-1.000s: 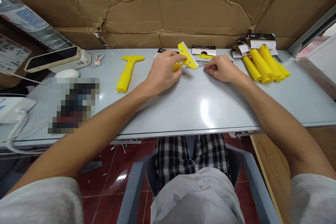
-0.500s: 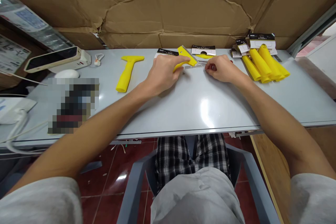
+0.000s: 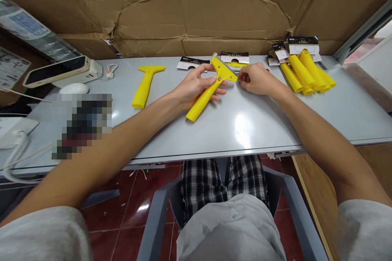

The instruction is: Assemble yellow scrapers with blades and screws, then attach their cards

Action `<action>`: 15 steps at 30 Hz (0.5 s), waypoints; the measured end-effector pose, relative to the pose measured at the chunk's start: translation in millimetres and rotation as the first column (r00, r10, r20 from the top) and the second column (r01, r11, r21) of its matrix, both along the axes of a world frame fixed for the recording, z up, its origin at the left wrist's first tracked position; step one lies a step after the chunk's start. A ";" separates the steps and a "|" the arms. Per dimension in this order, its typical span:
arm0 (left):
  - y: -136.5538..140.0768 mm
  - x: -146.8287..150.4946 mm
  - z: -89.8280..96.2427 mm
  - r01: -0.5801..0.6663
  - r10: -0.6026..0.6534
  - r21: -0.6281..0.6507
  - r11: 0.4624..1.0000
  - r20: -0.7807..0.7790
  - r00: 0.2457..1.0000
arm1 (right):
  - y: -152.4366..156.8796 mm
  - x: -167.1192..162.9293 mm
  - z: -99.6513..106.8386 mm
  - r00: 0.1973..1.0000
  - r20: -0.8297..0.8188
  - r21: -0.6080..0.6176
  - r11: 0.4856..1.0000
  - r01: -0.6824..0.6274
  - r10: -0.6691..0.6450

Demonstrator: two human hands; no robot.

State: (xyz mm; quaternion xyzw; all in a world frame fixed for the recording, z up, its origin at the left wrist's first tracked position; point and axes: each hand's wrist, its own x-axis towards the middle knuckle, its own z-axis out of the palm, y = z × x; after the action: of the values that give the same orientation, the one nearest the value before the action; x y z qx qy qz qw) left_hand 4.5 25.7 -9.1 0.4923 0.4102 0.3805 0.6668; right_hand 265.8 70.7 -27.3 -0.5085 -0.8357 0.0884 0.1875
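Note:
My left hand (image 3: pixel 196 86) is closed round a yellow scraper (image 3: pixel 203 102), its handle slanting down to the left and its head up to the right. A thin metal strip shows along the head's upper edge. My right hand (image 3: pixel 254 78) is at the right end of the head, thumb and fingers pinched together; what they hold, if anything, is too small to make out. A second yellow scraper (image 3: pixel 144 85) lies on the table to the left. Behind the hands are a black-and-white card package (image 3: pixel 186 63) and another card package (image 3: pixel 235 57) with a yellow part under it.
Several yellow scrapers (image 3: pixel 309 74) with card tops are piled at the right. Toward the left lie a phone (image 3: pixel 56 71) on a white block, a white mouse (image 3: pixel 74 88), cables and a blurred-out item (image 3: pixel 84 124). Cardboard (image 3: pixel 196 16) stands along the table's back edge.
My left hand has turned over, palm up now, and the scraper's handle has swung into view toward me. My right hand has stayed near the scraper's head.

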 end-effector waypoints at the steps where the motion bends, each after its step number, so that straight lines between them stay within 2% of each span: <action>1: 0.0 0.3 -1.7 -0.004 0.004 0.013 1.000 0.007 1.000 | 0.2 0.2 -0.2 1.000 0.000 0.002 1.000 -0.010 0.010; 7: -3.8 4.4 -8.1 -0.060 0.060 0.097 0.993 0.006 0.998 | 2.0 3.6 -0.3 1.000 -0.014 -0.026 1.000 -0.014 0.013; 11: -7.2 6.7 -7.7 -0.055 0.053 0.100 0.993 0.024 0.998 | 1.1 5.1 0.5 0.998 -0.040 -0.037 0.998 0.041 -0.042; 15: -7.6 6.6 -6.6 -0.038 0.036 0.094 0.995 0.032 0.999 | 0.0 5.3 3.0 0.995 -0.096 0.000 1.000 0.025 -0.025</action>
State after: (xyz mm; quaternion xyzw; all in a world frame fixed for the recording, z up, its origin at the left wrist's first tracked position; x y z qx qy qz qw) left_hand 11.1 18.2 -15.6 0.5099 0.3908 0.4191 0.6417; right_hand 271.1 70.7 -24.3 -0.5141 -0.8193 0.1099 0.2289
